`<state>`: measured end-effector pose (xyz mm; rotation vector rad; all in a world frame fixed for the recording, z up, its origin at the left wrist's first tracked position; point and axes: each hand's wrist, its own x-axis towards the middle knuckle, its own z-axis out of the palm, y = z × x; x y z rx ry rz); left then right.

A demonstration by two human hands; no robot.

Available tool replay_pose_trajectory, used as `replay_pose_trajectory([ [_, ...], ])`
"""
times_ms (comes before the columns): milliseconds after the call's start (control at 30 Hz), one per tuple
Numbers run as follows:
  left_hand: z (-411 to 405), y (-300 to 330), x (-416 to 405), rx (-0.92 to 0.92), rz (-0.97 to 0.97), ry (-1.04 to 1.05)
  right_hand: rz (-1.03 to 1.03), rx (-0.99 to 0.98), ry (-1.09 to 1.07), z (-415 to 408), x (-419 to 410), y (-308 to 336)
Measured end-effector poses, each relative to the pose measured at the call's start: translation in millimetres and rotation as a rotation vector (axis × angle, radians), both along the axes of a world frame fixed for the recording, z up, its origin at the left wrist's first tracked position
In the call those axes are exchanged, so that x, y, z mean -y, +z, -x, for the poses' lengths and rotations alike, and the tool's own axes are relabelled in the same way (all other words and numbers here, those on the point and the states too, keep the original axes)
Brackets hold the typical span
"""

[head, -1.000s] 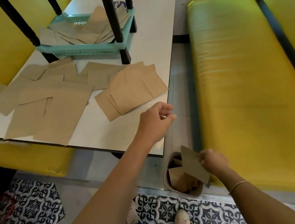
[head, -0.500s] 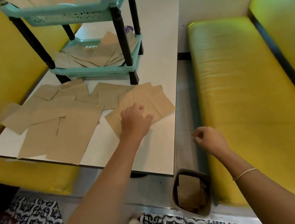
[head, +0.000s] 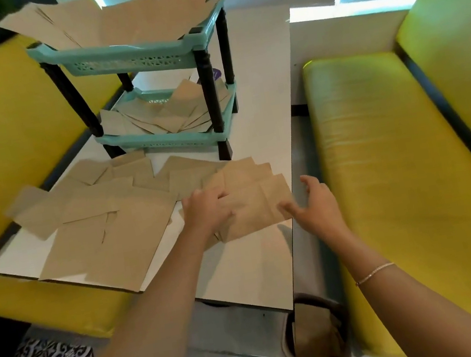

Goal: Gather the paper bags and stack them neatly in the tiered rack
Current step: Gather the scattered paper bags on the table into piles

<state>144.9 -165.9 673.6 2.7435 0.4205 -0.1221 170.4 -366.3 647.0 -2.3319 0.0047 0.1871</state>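
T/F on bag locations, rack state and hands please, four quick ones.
1. The left hand rests on the small bag pile. True.
2. The rack has bags on both tiers. True.
3. The right hand grips a bag. False: it is open beside the pile at the table edge.
4. The floor bin is empty. False: brown bags lie in it.

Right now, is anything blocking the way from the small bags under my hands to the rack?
Nothing visible. The left hand rests on the small bags; bare table lies between them and the rack.
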Motion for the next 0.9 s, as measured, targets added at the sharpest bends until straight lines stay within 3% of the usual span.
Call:
replay_pose_trajectory([
  [133,7,22,7,0.016,0.563,-0.033,-0.204,-0.016,-0.034,-6,10,13],
  [233,7,27,11,0.018,0.71,-0.024,-0.238,0.005,-0.03,-12,22,22],
  [367,-13,8,2,0.142,0.529,0.261,-0.277,0.058,-0.166,-14,37,32],
  [467,-26,-10,-5,0.03,0.245,0.422,-0.26,0.092,-0.25,-13,48,32],
  [567,-29,-16,-3,-0.016,0.15,0.466,-0.229,0.085,-0.281,-8,55,29],
  [767,-34,-15,-7,-0.024,0.264,0.543,-0.196,0.099,-0.29,2,63,20],
  [900,-27,-2,-2,0.112,0.328,0.5,-0.16,0.148,-0.401,6,77,13],
])
